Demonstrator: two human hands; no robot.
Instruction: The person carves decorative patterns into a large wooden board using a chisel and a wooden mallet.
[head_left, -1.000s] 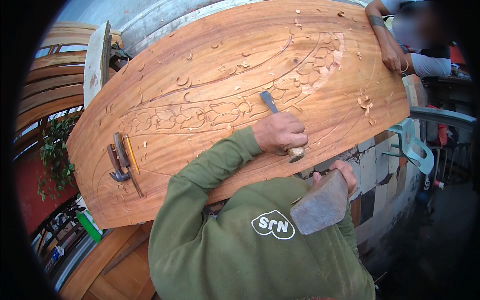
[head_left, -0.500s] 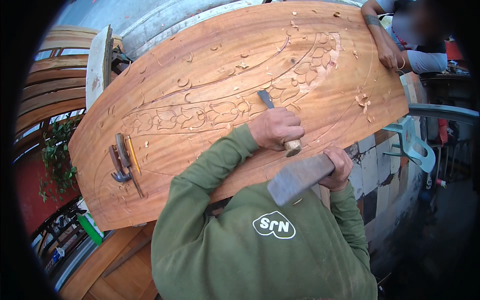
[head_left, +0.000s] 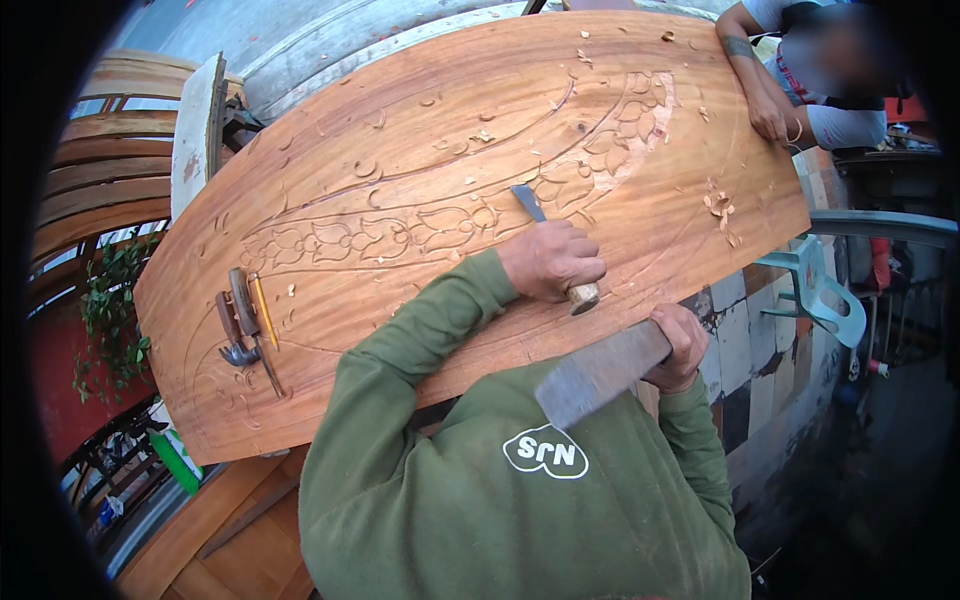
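Outdoor workshop setting: pale concrete ground beyond the work, stacked curved wooden pieces and a green plant (head_left: 105, 310) at left, a light green plastic chair (head_left: 820, 290) at right. Big oval wooden panel (head_left: 400, 160) serves as the tabletop, reddish-brown, carved with a long band of leaf and flower outlines; wood chips (head_left: 718, 205) scattered over it.

Left hand (head_left: 552, 260) is closed around a chisel (head_left: 545, 240), blade tip down in the carved band near panel centre, pale wooden butt end sticking out below the fist. Right hand (head_left: 680, 345) is wrapped around one end of a wooden mallet block (head_left: 600, 372), held just below the chisel butt, not touching it.

Handling, as a judgement: chisel looks stiff, light, steel blade with sharp edge, so take it by the handle, well clear of the blade. Mallet block looks dense, fairly heavy, rough-faced, not slippery; best gripped at the narrow end as it is now. Panel looks heavy and rigid, likely needs 2 people, hold by the edges; carved relief could chip.

Spare tools (head_left: 245, 320) lie at the panel's left end: 2 dark-handled ones, a thin yellow one, touching or just beside each other. Another person's hand (head_left: 770, 115) rests on the far right rim.
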